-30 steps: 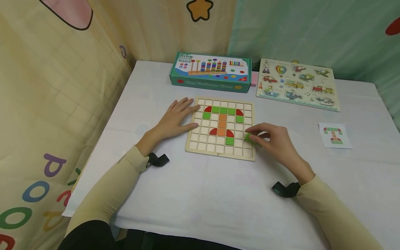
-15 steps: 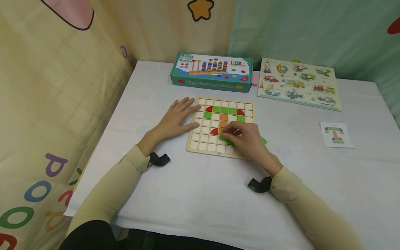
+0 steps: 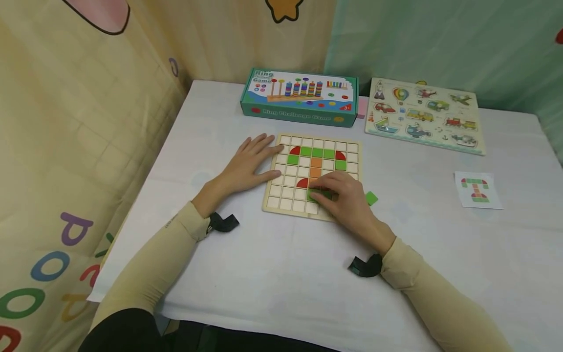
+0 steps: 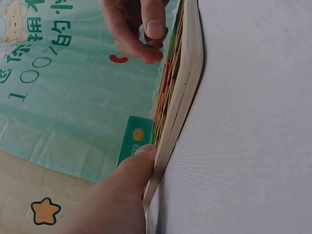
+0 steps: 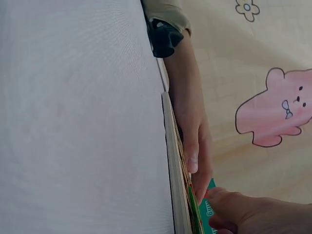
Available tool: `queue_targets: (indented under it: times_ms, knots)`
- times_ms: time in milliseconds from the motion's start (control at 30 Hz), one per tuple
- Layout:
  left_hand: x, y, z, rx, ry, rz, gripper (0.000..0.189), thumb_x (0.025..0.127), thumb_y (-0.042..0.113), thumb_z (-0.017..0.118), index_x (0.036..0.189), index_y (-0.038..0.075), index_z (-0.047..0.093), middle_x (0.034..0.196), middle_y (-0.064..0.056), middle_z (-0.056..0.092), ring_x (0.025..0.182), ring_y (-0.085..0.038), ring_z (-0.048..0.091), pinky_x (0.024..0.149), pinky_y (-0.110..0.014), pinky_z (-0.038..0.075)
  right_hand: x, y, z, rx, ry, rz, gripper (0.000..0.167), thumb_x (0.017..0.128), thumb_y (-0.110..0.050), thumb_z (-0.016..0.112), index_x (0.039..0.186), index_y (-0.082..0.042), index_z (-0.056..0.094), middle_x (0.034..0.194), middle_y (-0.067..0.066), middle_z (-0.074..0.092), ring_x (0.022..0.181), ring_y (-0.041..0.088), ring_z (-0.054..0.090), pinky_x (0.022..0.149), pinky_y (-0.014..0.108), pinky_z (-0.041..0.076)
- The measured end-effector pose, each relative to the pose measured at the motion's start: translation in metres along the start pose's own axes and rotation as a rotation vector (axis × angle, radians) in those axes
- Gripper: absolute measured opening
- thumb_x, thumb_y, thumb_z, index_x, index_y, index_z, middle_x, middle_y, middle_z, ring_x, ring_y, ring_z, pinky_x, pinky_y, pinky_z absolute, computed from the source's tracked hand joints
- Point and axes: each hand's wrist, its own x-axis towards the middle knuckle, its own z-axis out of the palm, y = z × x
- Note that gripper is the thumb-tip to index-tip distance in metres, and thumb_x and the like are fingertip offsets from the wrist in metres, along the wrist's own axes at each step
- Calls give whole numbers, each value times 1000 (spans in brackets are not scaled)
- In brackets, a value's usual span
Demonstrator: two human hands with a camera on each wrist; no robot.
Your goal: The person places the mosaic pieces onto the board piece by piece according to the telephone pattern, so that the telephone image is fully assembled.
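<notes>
A square wooden grid board [image 3: 286, 212] lies on the white table, with red quarter-round tiles, orange squares and green squares set in some cells. My left hand [image 3: 244, 168] lies spread at the board's left side, its thumb and fingertips on the edge. Over the lower middle of the board, my right hand [image 3: 345, 195] has curled fingers, thumb and fingertips at a green square tile [image 3: 310, 196] just below the orange column. That hand covers part of the lower rows. Beside the board's right edge lies a loose green square [image 3: 371, 198]. The left wrist view shows the right fingers [image 4: 155, 29] close over the board.
A white card [image 3: 478, 190] printed with a coloured T-like pattern lies to the right. Behind the board sit a green Ring Challenge Game box [image 3: 299, 115] and a picture puzzle board [image 3: 424, 115] with vehicles. Patterned curtains hang around the table's back and left.
From the board's right edge, my right hand moved left with a green tile to the lower middle, where the tile now sits lower and flatter. The left hand stayed put.
</notes>
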Motion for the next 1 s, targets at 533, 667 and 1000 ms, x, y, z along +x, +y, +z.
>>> queue_targets:
  times_ms: [533,667,1000]
  knots:
    - [1,2,-2,-4,-7,-9,74,101,59,61,164,26,40,176,-7,22,165,-28,9,134,-49,-1,-2,15,-17,-27,-113,70,39,85,4,66,120,-9,78,115,6,71,102,20,64,86,40,54]
    - [1,1,-1,-2,-9,-9,75,101,60,60,164,27,39,176,-6,22,165,-28,9,134,-49,-1,-3,14,-13,-32,-120,40,40,86,3,66,122,-8,79,118,11,66,106,25,60,86,42,52]
    - [0,0,1,-8,-2,-2,75,100,59,62,164,27,39,176,-7,23,165,-28,9,134,-50,0,-1,10,-20,-32,-73,75,28,91,1,71,117,-5,79,117,10,72,110,27,65,90,46,56]
